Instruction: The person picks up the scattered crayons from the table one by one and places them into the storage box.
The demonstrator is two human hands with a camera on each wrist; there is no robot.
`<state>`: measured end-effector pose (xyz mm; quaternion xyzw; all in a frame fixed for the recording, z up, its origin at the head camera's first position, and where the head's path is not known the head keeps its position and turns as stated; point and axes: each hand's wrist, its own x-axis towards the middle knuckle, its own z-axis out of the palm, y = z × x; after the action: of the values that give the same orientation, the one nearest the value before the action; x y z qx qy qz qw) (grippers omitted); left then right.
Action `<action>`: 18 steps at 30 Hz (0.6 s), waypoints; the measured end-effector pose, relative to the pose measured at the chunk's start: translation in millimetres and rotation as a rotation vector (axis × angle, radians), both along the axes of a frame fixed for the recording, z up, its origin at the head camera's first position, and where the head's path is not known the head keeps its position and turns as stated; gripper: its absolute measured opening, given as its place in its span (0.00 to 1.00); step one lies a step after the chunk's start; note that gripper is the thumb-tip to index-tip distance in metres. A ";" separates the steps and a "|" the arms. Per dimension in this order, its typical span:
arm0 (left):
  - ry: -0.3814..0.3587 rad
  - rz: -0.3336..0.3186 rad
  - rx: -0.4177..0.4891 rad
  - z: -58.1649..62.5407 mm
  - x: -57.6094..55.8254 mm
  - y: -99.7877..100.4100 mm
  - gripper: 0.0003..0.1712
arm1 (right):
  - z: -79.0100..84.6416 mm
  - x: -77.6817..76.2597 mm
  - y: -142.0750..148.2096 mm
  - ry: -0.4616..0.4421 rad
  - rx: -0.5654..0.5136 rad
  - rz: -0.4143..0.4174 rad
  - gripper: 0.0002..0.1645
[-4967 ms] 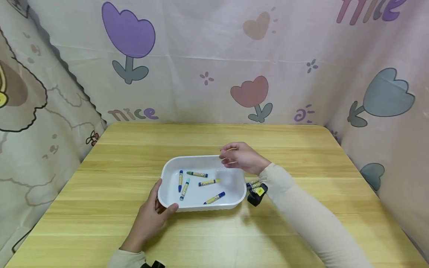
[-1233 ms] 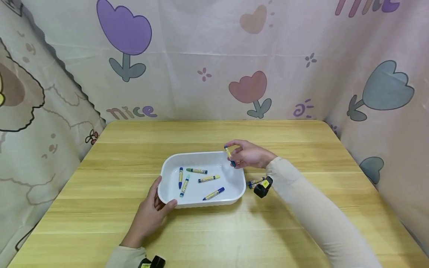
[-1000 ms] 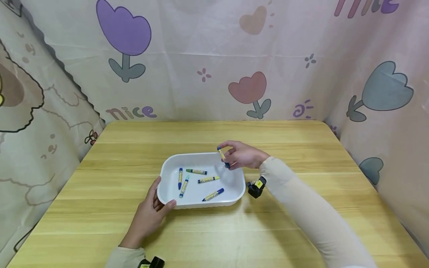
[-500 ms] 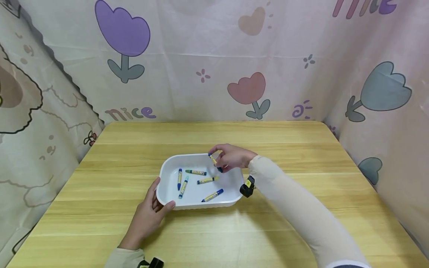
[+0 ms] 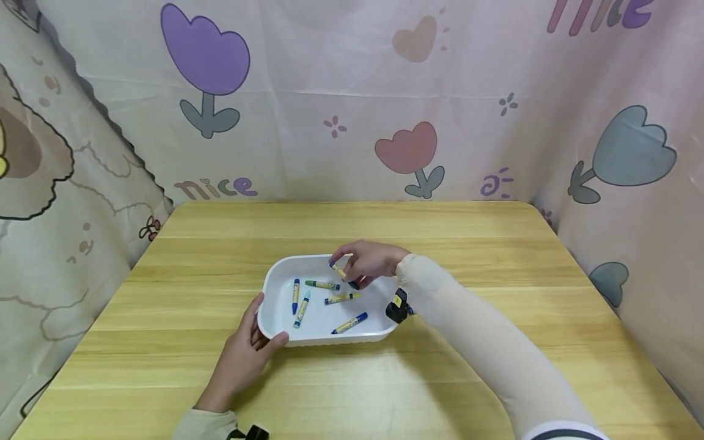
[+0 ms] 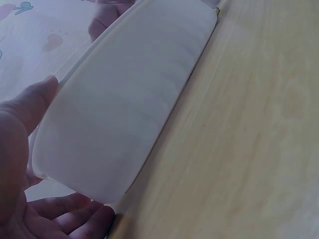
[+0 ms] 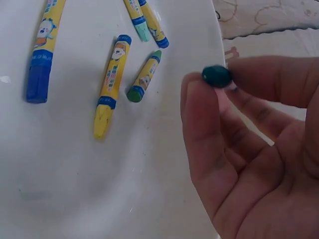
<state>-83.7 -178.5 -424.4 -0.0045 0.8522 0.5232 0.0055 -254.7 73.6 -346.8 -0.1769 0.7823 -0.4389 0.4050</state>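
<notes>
A white plastic tray (image 5: pixel 330 340) stands on the table, with several paper-wrapped crayons inside. My left hand (image 5: pixel 242 357) grips its left end, thumb on the rim and fingers at the side; the left wrist view shows the tray's long outer wall (image 6: pixel 114 94). Above the far part of the tray, my right hand (image 5: pixel 371 261) pinches a crayon (image 5: pixel 337 269). In the right wrist view its dark teal end (image 7: pixel 217 76) sticks out between thumb and finger. Below lie a yellow crayon (image 5: pixel 342 299), a green crayon (image 5: pixel 322 285), a light green crayon (image 5: pixel 302 310) and two blue ones.
The wooden table (image 5: pixel 473 232) extends around the tray, with a printed cloth (image 5: pixel 308 146) hanging behind and at both sides. Beyond the tray's right end, the right wrist camera (image 5: pixel 397 307) hides most of what lies on the table.
My right hand held nothing 5 s ago; it then came to hold the crayon. Over the last second it has moved left and lower over the tray. My left hand keeps its grip.
</notes>
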 end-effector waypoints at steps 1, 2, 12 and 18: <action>0.001 -0.001 0.000 0.0 -0.1 0.1 0.54 | 0.3 0.4 -0.8 0.002 0.003 0.012 0.30; -0.002 -0.001 -0.001 -0.1 -0.3 0.2 0.54 | 1.0 0.7 -1.5 0.002 0.004 0.025 0.29; 0.004 -0.005 -0.007 -0.8 -0.1 0.5 0.54 | 0.9 3.3 -4.3 -0.015 -0.025 0.131 0.27; 0.013 -0.011 -0.004 0.0 0.1 0.1 0.54 | 1.4 0.3 4.7 -0.005 -0.049 0.100 0.27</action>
<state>-83.6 -178.5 -424.3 0.0034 0.8533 0.5214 0.0029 -254.4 78.3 -345.4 -0.2245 0.7606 -0.4376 0.4239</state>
